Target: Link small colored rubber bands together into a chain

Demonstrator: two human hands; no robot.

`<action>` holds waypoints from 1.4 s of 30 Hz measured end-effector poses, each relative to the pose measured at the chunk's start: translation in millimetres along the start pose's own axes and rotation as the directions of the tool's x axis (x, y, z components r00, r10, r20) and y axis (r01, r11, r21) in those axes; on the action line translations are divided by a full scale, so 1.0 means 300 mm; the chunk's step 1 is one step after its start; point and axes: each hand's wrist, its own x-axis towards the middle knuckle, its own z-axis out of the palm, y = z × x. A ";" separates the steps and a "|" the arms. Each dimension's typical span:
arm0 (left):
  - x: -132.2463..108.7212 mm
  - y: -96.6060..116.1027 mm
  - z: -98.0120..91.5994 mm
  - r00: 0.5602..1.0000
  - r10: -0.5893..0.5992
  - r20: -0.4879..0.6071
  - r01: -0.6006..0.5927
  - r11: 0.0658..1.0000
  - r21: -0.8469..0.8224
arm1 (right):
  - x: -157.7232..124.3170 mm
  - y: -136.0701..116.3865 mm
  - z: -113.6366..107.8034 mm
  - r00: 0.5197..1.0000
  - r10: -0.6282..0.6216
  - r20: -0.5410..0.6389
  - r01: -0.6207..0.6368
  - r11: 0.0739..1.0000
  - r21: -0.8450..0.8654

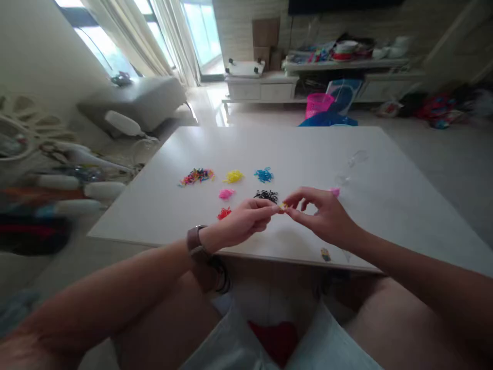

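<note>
My left forearm comes in from the lower left, a brown wristband [198, 244] around the wrist, and my left hand [246, 221] reaches over the near edge of the white, smooth-topped counter [308, 146] with its thumb and forefinger extended and the other fingers curled under. My right forearm comes in from the lower right, the right hand [321, 213] bent toward the left one, its forefinger arched above the thumb. The two sets of fingertips almost meet over the counter. My left thumb and forefinger are clamped on a small, bright yellow piece [283, 206], and my right thumb and forefinger close on its other side.

The yellow piece sits between both fingertips, just on the near side of a loose pile of thin black loops [266, 196]. Little of it shows past my fingers; it looks slender, but its exact shape is too small to tell. Beyond and to the left of my left hand lie a red pile [224, 213], a pink pile [226, 193], a yellow pile [233, 177] and a blue pile [264, 174], with a mixed multicoloured heap [197, 176] farthest left.
</note>
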 end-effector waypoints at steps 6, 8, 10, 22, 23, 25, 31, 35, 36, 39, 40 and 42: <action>0.003 0.003 -0.005 0.999 0.041 -0.035 -0.037 0.995 0.090 | 0.008 -0.008 -0.003 1.000 -0.005 -0.008 0.005 1.000 -0.010; 0.004 0.007 -0.011 0.990 0.122 -0.078 -0.103 0.973 0.205 | 0.008 -0.011 -0.004 1.000 -0.001 -0.017 0.001 1.000 -0.013; 0.004 0.014 -0.018 0.965 0.244 -0.098 -0.189 0.903 0.387 | 0.007 -0.014 -0.005 1.000 0.001 -0.028 -0.002 1.000 -0.014; 0.003 -0.011 -0.018 0.859 0.510 -0.050 -0.329 0.624 0.709 | 0.003 -0.011 0.001 1.000 0.009 -0.012 -0.009 1.000 -0.006; 0.004 -0.009 -0.017 0.858 0.511 -0.054 -0.328 0.626 0.708 | 0.002 -0.012 0.001 1.000 0.008 -0.017 -0.008 1.000 -0.006; 0.005 0.001 -0.017 0.860 0.507 -0.056 -0.326 0.631 0.704 | -0.001 -0.016 0.001 1.000 0.005 -0.023 -0.005 1.000 -0.011; 0.011 0.054 -0.025 0.864 0.503 -0.021 -0.341 0.615 0.711 | 0.007 -0.028 -0.016 0.998 -0.009 -0.063 0.005 0.998 -0.058; 0.031 0.084 -0.071 0.837 0.544 -0.058 -0.343 0.604 0.719 | 0.037 -0.010 -0.051 0.990 0.012 -0.144 -0.023 0.997 -0.075; 0.037 0.087 -0.085 0.832 0.550 -0.074 -0.337 0.607 0.720 | 0.043 -0.001 -0.056 0.986 0.025 -0.167 -0.038 0.996 -0.074; 0.059 0.077 -0.107 0.830 0.551 -0.090 -0.330 0.614 0.717 | 0.051 0.026 -0.049 0.980 0.069 -0.186 -0.080 0.995 -0.056; 0.066 0.068 -0.105 0.835 0.544 -0.077 -0.335 0.615 0.714 | 0.050 0.034 -0.040 0.982 0.082 -0.169 -0.091 0.995 -0.047; 0.079 0.045 -0.093 0.854 0.520 -0.033 -0.349 0.618 0.705 | 0.047 0.046 -0.020 0.989 0.095 -0.116 -0.099 0.995 -0.029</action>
